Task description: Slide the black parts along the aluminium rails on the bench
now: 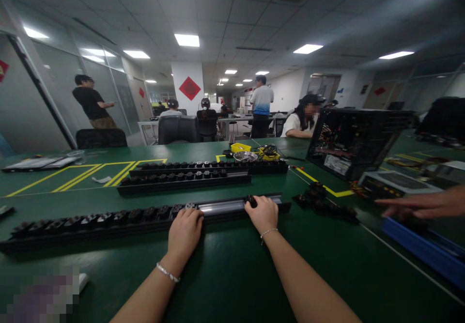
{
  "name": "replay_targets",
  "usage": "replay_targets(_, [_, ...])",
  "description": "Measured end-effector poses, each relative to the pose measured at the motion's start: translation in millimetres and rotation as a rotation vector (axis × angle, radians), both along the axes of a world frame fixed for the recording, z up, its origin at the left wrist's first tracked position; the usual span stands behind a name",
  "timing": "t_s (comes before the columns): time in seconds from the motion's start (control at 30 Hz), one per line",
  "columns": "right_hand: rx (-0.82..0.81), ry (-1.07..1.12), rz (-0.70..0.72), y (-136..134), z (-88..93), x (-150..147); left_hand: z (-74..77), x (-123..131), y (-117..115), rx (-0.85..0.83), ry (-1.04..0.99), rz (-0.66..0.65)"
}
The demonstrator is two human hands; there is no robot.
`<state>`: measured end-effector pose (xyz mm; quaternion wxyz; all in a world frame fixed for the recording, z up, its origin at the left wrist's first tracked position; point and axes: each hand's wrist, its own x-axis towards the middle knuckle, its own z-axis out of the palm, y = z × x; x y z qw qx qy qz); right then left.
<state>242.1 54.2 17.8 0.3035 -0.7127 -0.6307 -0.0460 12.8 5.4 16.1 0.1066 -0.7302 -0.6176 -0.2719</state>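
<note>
A long black rail [109, 233] lies across the green table before me, with a row of small black parts [129, 215] filling its left stretch. Farther right, its bare silvery channel [223, 207] shows between my hands. My left hand [186, 231] rests with curled fingers at the right end of the row; whatever is under the fingertips is mostly hidden. Over the rail's right part, my right hand [264, 212] pinches a small black part [250, 200] between thumb and fingers.
Two more loaded black rails [185, 183] lie behind. To the right are loose black parts [323, 204], an open computer case [348, 144], a power supply [397, 185] and a blue tray [425, 250]. Another person's hand [425, 204] reaches in above the tray. Yellow bins [240, 147] stand behind.
</note>
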Motion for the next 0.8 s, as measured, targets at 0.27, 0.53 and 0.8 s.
replay_targets(0.27, [0.006,0.012,-0.018,0.8,-2.3,5.6,-0.1,-0.2,-0.1,-0.003,-0.003,0.0])
replay_targets(0.53, [0.017,0.008,-0.037,1.0,-2.3,5.6,-0.1,-0.3,0.6,-0.004,0.005,0.002])
replay_targets(0.8, [0.028,-0.011,-0.101,3.1,-3.4,12.9,2.4,1.8,-0.5,-0.017,0.03,0.019])
